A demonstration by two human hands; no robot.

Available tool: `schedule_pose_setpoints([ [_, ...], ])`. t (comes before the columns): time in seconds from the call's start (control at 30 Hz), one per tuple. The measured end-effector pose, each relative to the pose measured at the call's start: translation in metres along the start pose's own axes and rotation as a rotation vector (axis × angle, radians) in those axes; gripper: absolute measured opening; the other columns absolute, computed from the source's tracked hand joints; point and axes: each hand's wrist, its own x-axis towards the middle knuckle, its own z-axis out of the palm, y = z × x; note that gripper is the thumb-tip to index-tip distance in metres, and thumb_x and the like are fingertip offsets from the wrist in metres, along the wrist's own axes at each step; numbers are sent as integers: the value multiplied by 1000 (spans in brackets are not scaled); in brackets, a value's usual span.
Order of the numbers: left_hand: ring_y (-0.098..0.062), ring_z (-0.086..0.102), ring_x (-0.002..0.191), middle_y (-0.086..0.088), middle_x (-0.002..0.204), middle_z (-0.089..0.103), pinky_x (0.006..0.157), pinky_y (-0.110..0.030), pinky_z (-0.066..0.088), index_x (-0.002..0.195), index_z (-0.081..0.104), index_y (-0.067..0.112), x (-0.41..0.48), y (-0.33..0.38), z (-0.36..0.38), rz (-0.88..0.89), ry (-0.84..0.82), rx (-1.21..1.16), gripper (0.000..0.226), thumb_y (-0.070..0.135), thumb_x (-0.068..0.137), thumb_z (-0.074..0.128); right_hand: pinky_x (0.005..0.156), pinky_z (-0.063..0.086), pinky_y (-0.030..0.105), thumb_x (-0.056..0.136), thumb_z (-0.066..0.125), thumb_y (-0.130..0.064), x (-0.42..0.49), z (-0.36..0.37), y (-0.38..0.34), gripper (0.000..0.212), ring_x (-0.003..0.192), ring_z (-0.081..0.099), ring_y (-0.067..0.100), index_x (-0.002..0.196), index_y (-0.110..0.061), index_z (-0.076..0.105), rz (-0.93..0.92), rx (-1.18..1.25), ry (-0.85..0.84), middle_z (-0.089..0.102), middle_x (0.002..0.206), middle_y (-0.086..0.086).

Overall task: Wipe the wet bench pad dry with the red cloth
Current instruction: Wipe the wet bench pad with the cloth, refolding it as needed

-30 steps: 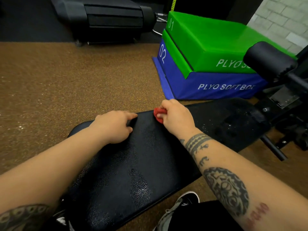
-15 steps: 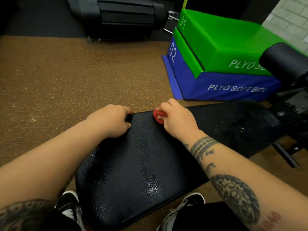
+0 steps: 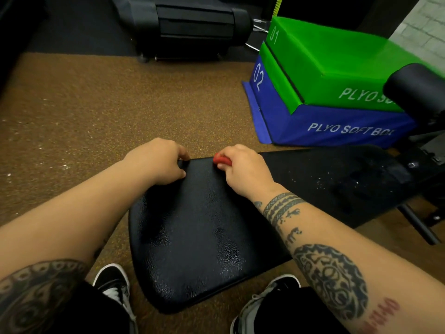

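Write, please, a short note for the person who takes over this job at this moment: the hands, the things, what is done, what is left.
Left hand: grips the far left corner of the bench pad, bracing it.
Right hand: closed on the bunched red cloth at the pad's far edge.
Done: cannot tell how much is dry.
Left: the pad's near half shows glistening patches; wipe toward yourself.

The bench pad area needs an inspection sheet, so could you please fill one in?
Surface: black textured vinyl bench pad, glossy patches, wetness unclear.
Job's things: bunched red cloth at the pad's far edge.
Clutter: white specks on the black floor mat.
Grippers: left hand grips the pad's far edge; right hand clutches the cloth.
Cables: nothing seen.
Surroundings: green soft plyo box stacked on blue soft plyo box; brown speckled floor.
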Motion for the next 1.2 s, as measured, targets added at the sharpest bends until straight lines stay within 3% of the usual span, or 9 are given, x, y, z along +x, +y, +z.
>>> schedule_pose_setpoints([
  [0.17,-29,61,112,-3,114,69,94,-41,53,124,63,34,-5,0,5,14,36,7,44,38,81,68,90,51,41,82,73,-26,-31,-6,-10,22,97,66,25,104,-25,73,-215,135,-170,70,103,1],
  [0.37,-33,62,111,-7,113,70,91,-43,54,123,64,32,-13,8,11,41,97,29,41,31,82,66,88,53,36,81,75,-24,-81,-14,-25,21,94,66,14,101,-28,74,-330,256,-340,70,100,-6],
  [0.6,-32,57,120,-6,128,62,100,-46,48,125,62,33,-20,30,27,127,110,20,44,36,82,65,86,53,33,80,78,-20,-130,-29,-35,23,90,67,12,101,-27,76,-372,318,-465,71,99,-7],
  [0.83,-25,57,123,3,131,62,101,-45,48,122,64,32,-36,51,40,196,115,-49,38,33,84,60,88,52,31,83,75,-21,-169,-55,-16,24,95,66,10,106,-30,74,-272,312,-526,72,104,-8],
  [0.9,-21,56,124,7,133,62,103,-46,46,120,65,35,-43,60,45,186,106,-68,35,36,85,60,88,51,26,84,74,-22,-185,-65,3,24,94,65,5,106,-31,73,-132,377,-452,69,103,-13],
  [1.03,-20,52,128,11,138,56,108,-56,37,119,62,40,-43,88,42,174,88,-1,31,42,89,56,85,48,15,84,74,-18,-206,-87,44,20,92,66,-1,100,-29,74,193,594,-41,73,97,-14],
  [1.13,-21,50,130,10,141,54,108,-52,38,126,59,39,-33,109,40,191,47,-36,36,43,90,55,87,48,18,87,71,-23,-201,-96,64,17,95,66,2,102,-28,73,384,545,247,73,101,-14],
  [1.2,-21,48,132,10,144,51,109,-53,38,130,56,41,-27,123,44,226,3,-49,42,47,89,54,80,44,7,89,68,-23,-196,-100,74,17,92,66,7,106,-27,71,484,479,362,69,103,-11],
])
